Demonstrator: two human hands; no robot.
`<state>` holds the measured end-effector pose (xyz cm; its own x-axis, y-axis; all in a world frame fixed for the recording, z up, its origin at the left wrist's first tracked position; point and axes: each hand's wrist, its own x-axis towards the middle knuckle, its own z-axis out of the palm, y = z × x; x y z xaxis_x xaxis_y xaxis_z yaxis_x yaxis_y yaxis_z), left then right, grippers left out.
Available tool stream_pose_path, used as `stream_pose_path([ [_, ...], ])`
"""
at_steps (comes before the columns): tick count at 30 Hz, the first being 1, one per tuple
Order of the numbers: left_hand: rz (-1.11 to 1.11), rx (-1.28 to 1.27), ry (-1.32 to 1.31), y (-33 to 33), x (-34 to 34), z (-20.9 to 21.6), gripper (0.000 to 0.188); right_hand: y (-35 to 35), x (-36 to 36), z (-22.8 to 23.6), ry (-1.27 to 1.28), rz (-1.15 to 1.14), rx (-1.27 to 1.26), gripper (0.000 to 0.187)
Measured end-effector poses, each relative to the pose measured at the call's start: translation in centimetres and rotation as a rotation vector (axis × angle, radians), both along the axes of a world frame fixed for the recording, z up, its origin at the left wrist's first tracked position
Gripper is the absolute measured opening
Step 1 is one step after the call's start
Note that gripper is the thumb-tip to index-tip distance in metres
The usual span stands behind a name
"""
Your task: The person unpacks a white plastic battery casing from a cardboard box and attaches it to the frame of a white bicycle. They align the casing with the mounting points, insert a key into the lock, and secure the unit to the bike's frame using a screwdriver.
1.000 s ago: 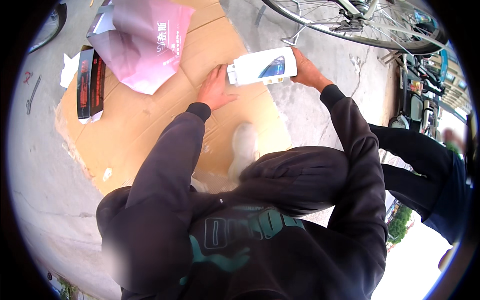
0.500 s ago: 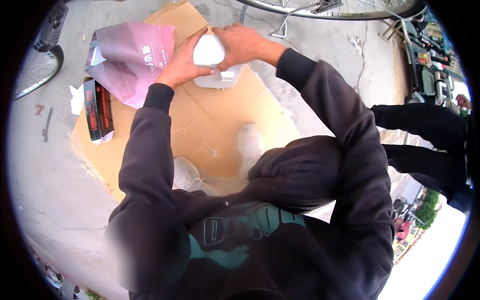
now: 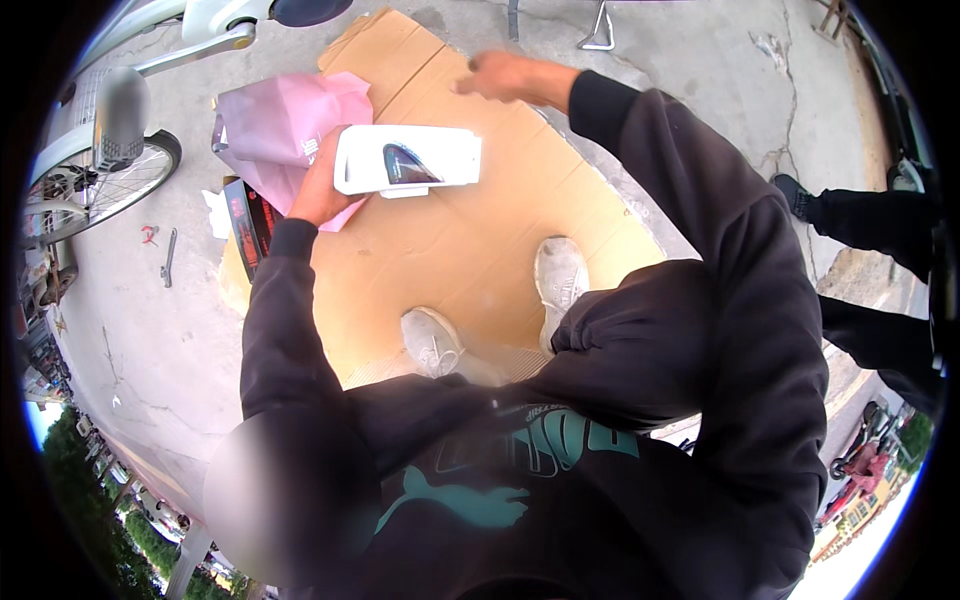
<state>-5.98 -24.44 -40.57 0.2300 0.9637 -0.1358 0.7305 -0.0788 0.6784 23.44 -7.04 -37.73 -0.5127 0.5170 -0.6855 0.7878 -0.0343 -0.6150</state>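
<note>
The left hand's fingers [image 3: 318,190] are wrapped around the left end of a white container [image 3: 410,150], grasping it from the side and below. The container is held on its side above the cardboard [image 3: 510,215], long side running left to right. It is glossy white and roughly oblong, with rounded corners at the gripped end and a straighter edge at the far end. Its upper face carries a dark blue and black label [image 3: 408,166] with a pale curved line, and a small white part juts from its lower edge.

The right hand [image 3: 508,78] is apart from it, over the cardboard's upper right edge. Its fingers look loosely bent but are blurred, so I cannot tell whether they enclose anything small.

Just behind the left hand lies a crumpled pink bag [image 3: 285,115], and beside that a black box [image 3: 243,220] with red markings. Two pale shoes [image 3: 562,275] rest on the cardboard. Farther left, a wrench [image 3: 168,258] and a small red object [image 3: 149,235] lie on the grey ground [image 3: 200,340], near a bicycle wheel [image 3: 152,172].
</note>
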Motion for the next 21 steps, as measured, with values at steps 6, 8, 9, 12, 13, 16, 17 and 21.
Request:
stream_pose_path([
  [6,0.175,-0.083,-0.219,-4.2,-2.4,-4.5,0.102,-3.6,5.5,-6.6,-0.138,0.355,0.147,0.076],
  [8,0.158,-0.095,-0.236,-4.0,-1.8,-3.5,0.104,-3.9,6.3,-6.9,-0.135,0.372,0.152,0.073],
  [9,0.139,-0.081,-0.227,-4.0,-1.7,-3.4,0.103,-4.0,6.5,-7.1,-0.115,0.343,0.158,0.067],
  [12,0.128,-0.094,-0.052,-4.6,-2.6,-3.5,0.108,-4.0,6.2,-7.2,-0.070,0.308,0.165,0.059],
  [13,0.158,-0.083,-0.029,-5.1,-2.9,-3.7,0.107,-4.3,5.7,-6.8,-0.074,0.318,0.149,0.065],
  [16,0.212,-0.108,0.012,-6.0,-3.7,-3.9,0.104,-4.8,5.1,-7.0,-0.013,0.296,0.187,0.062],
  [17,0.233,-0.150,-0.008,-6.0,-3.7,-3.8,0.099,-4.9,5.2,-7.4,0.014,0.276,0.214,0.057],
  [21,0.257,-0.300,0.009,-7.0,-5.6,-4.8,0.084,-5.4,4.2,-7.1,-0.014,0.347,0.118,0.071],
])
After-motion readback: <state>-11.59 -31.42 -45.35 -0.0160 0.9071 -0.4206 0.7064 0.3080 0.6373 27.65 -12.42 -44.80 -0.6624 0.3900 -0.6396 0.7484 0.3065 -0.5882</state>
